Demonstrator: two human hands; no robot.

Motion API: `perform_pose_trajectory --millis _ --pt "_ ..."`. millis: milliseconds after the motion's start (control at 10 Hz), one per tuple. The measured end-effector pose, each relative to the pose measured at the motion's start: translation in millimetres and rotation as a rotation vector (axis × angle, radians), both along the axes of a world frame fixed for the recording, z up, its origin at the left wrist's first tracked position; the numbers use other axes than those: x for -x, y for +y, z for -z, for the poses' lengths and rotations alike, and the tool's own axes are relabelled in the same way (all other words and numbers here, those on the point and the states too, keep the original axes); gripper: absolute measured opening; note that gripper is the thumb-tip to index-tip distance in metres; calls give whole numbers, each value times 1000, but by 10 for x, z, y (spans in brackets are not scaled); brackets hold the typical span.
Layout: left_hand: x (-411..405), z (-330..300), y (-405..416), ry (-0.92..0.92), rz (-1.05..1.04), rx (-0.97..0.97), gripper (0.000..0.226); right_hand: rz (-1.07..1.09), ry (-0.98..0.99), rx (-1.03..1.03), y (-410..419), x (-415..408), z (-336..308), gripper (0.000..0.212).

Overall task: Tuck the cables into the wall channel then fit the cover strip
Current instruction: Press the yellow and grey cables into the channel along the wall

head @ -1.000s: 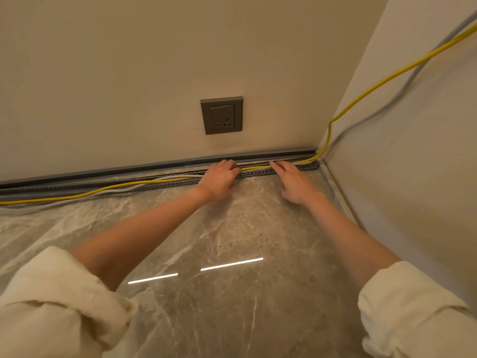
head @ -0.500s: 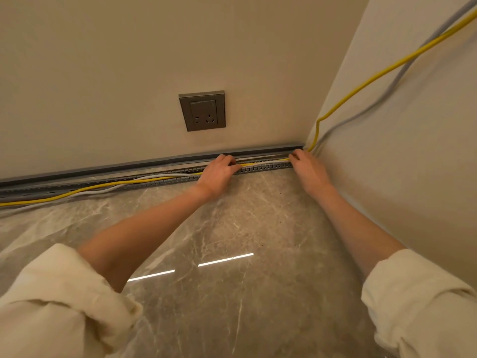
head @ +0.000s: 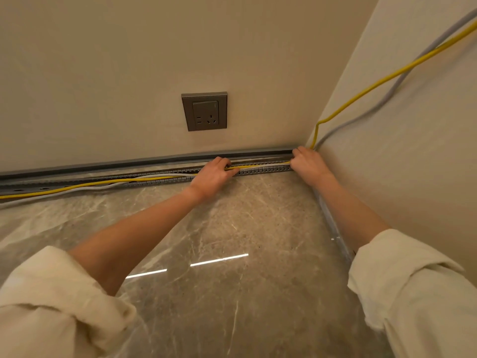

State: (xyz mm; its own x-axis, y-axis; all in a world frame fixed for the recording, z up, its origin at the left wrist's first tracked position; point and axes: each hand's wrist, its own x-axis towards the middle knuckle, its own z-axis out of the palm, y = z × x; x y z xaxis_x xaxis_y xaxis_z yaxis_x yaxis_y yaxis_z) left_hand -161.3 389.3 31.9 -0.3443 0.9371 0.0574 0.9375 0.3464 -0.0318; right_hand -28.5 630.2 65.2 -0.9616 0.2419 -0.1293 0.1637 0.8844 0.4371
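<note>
A grey slotted wall channel [head: 263, 171] runs along the foot of the back wall. A yellow cable [head: 77, 186] and a pale grey cable [head: 87, 189] lie along it, spilling over its front edge at the left. Both climb the right wall from the corner. My left hand [head: 213, 175] rests on the channel below the socket, fingers curled over the cables. My right hand [head: 308, 162] is in the corner, fingers curled down on the cables where the yellow one bends upward. Between my hands the cables sit inside the channel.
A grey wall socket [head: 204, 111] is set in the back wall above my left hand. A grey strip [head: 333, 228] lies along the foot of the right wall, partly under my right forearm. The floor is glossy marble tile [head: 232, 293].
My right hand has slid right along the channel into the corner. The yellow cable now bends sharply there and lies lower between my hands. My left hand has stayed in place.
</note>
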Motion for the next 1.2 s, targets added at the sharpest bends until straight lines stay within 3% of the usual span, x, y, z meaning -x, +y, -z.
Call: perform_pose_trajectory --millis 400,700,900,1200 --pt "27 -48 -62 -34 -23 -14 61 127 155 169 31 -63 149 24" --pt "26 0 -60 -43 -42 -28 62 280 292 351 -109 -204 350 42" --pt "29 23 -50 -41 -34 -60 63 231 272 256 -227 -302 431 83" --pt "64 135 -140 -91 -31 -65 68 246 309 285 -368 -296 515 60"
